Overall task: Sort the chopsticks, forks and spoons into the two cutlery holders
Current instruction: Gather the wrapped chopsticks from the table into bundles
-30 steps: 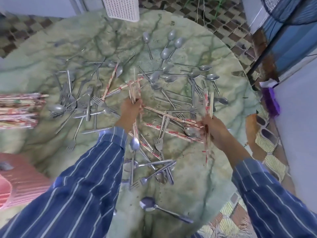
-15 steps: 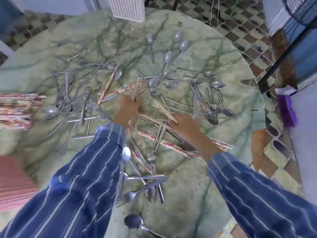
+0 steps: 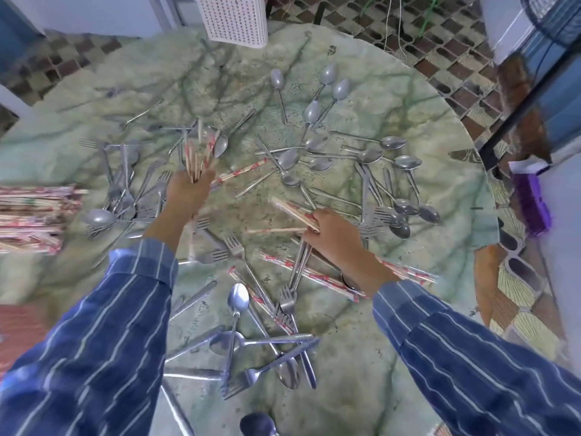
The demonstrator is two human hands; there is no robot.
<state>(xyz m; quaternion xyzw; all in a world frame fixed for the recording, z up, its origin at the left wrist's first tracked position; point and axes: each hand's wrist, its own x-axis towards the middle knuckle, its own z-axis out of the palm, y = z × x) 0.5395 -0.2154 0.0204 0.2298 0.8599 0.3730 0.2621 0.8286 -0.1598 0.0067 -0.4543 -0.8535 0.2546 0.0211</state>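
My left hand (image 3: 188, 191) grips a bunch of wrapped chopsticks (image 3: 198, 155) that fans upward over the table's middle left. My right hand (image 3: 330, 229) holds a few wrapped chopsticks (image 3: 290, 210) pointing up-left, low over the table's centre. Loose spoons (image 3: 390, 142), forks (image 3: 234, 245) and more wrapped chopsticks (image 3: 309, 273) lie scattered over the round green marbled table (image 3: 361, 357). A white perforated cutlery holder (image 3: 234, 18) stands at the table's far edge. A stack of wrapped chopsticks (image 3: 31, 215) lies at the left edge.
A pink-red object (image 3: 15, 325) shows at the lower left. A purple item (image 3: 531, 199) lies on the floor right of the table. A dark fan stand (image 3: 518, 102) rises at the upper right. Tiled floor surrounds the table.
My right hand has moved from the right side toward the centre with its chopsticks. My left hand has lifted its bunch up and to the left.
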